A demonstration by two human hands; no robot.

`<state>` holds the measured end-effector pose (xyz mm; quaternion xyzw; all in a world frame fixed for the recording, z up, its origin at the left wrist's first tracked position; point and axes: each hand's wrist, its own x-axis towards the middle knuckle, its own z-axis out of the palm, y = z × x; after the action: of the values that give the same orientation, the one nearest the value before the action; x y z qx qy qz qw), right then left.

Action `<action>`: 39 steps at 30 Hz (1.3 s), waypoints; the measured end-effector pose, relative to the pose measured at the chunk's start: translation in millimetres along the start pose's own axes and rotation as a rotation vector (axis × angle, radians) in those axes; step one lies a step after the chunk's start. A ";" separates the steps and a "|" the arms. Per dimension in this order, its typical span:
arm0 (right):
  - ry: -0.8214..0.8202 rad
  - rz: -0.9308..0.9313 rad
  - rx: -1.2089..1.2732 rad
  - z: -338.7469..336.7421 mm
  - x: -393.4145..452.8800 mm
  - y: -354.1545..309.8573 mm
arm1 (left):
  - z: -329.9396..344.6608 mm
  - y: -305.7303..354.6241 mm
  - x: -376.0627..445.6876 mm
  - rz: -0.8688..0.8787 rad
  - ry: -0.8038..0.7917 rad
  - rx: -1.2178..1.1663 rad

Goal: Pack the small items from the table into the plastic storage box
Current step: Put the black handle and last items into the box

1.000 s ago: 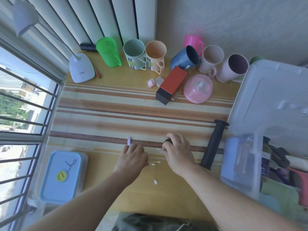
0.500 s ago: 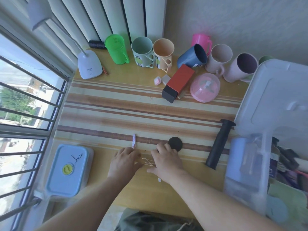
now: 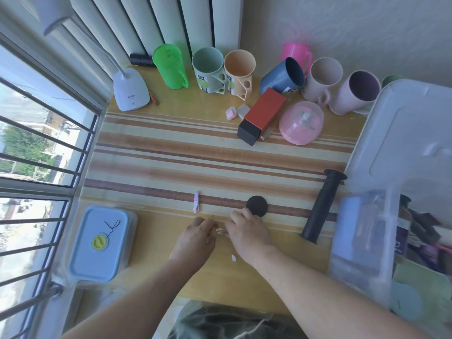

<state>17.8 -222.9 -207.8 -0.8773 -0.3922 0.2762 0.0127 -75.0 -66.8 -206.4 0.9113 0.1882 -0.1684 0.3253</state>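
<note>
Both hands are low on the striped table mat [image 3: 171, 152], close together. My right hand [image 3: 247, 232] pinches a small bundle of thin cotton swabs [image 3: 221, 231]. My left hand [image 3: 198, 238] has curled fingers at the bundle's other end; its grip is hidden. A black round disc [image 3: 256, 205] lies just beyond my right fingers. A small pink-white strip [image 3: 196, 201] lies beyond my left hand. A black ribbed handle [image 3: 320, 206] lies to the right. The clear plastic storage box [image 3: 362, 250] stands at the right, holding several items.
The box lid [image 3: 403, 133] leans behind the box. Several cups [image 3: 208, 67], a red carton [image 3: 264, 116], a pink round lid [image 3: 300, 122] and a white lamp [image 3: 130, 91] line the back. A blue lunch box [image 3: 100, 243] sits front left. A white scrap [image 3: 234, 258] lies near my right wrist.
My right hand left the black disc and came back toward me. Both hands closed in on the loose cotton swabs and gathered them into a bundle.
</note>
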 end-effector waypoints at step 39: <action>0.756 0.214 0.196 -143.5 -186.4 120.1 | 23.8 152.3 76.8 0.184 -0.244 0.555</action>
<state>70.0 -407.7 -26.4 -0.9476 -0.2381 -0.0302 0.2107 56.5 -173.8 -176.1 0.9515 0.0112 -0.2913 0.0983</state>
